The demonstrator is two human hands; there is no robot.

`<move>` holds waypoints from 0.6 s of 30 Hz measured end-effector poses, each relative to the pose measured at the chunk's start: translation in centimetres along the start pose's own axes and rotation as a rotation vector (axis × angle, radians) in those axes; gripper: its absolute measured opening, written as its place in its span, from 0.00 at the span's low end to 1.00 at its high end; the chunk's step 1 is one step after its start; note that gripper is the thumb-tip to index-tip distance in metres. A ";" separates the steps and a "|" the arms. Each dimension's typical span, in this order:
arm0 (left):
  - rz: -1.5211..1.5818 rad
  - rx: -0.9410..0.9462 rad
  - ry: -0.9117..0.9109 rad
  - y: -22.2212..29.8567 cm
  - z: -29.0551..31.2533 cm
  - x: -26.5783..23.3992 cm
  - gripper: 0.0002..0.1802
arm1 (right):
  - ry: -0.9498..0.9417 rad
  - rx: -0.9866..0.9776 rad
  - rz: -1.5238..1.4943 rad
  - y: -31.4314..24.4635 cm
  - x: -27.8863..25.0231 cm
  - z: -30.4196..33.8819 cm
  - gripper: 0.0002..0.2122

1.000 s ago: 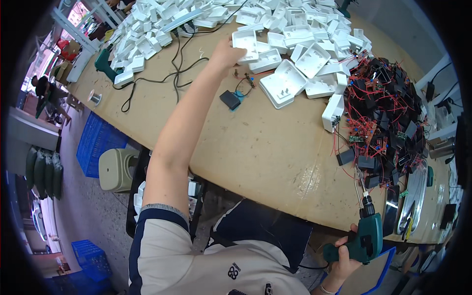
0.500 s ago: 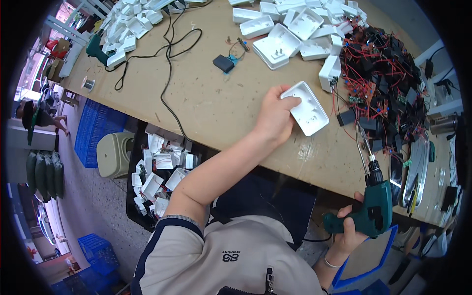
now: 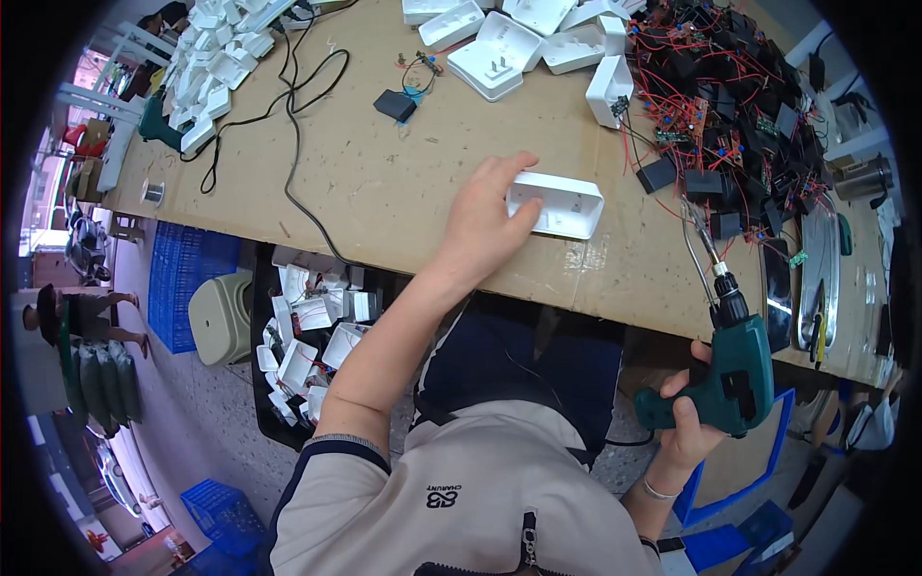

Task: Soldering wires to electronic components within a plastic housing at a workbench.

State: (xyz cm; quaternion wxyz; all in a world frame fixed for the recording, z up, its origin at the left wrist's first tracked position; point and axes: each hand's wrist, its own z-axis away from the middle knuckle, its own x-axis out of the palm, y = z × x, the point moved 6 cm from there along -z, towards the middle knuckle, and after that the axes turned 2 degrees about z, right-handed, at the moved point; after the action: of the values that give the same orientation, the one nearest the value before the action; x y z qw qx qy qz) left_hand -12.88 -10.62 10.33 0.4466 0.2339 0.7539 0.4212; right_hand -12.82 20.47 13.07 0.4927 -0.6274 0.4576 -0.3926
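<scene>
Tabletop (image 3: 384, 192), tan and worn, fills the upper frame, its near edge running above the person's lap. Far right, a heap of black modules with red and blue wires (image 3: 730, 106); far left and far middle, piles of white plastic shells (image 3: 216, 62), with a black cable (image 3: 288, 144) looping across between them. Below the edge on the left, a dark bin of more white shells (image 3: 307, 336) beside a blue crate (image 3: 192, 288) on the floor. Green power drill (image 3: 735, 370) held off the tabletop's near right edge, bit pointing up and away toward the wire heap; right hand (image 3: 687, 422) wrapped closed around its grip. White casing (image 3: 555, 204) lies flat on the tabletop near the front edge, about centre, long axis running left to right with a slight tilt down to the right. Left hand (image 3: 485, 221) lies on its left end, fingers over the top and thumb at the near side, clamped on it. The casing extends rightward from that hand, toward the drill side; the drill's bit tip sits right of and nearer than the casing, apart from it. The left hand is the one on the casing; the right is well apart. Small black module with a blue clip (image 3: 396, 104) lies alone farther back.
</scene>
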 end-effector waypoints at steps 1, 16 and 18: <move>-0.005 0.001 0.005 0.1 0.1 -0.1 0.22 | -0.004 -0.002 -0.005 0.0 0.1 0.1 0.33; -0.677 -0.050 0.321 -6.0 -10.4 -9.8 0.29 | 0.017 0.022 0.024 -0.2 0.0 0.6 0.33; -0.660 -0.097 0.214 -7.1 -10.9 -9.9 0.30 | 0.028 0.023 0.036 -0.1 0.0 0.6 0.32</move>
State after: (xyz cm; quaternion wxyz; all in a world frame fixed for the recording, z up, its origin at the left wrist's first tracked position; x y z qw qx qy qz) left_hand -17.32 -26.29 11.74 0.4879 -0.0893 0.8106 0.3114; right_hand -12.22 20.60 13.07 0.5004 -0.6080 0.4712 -0.3974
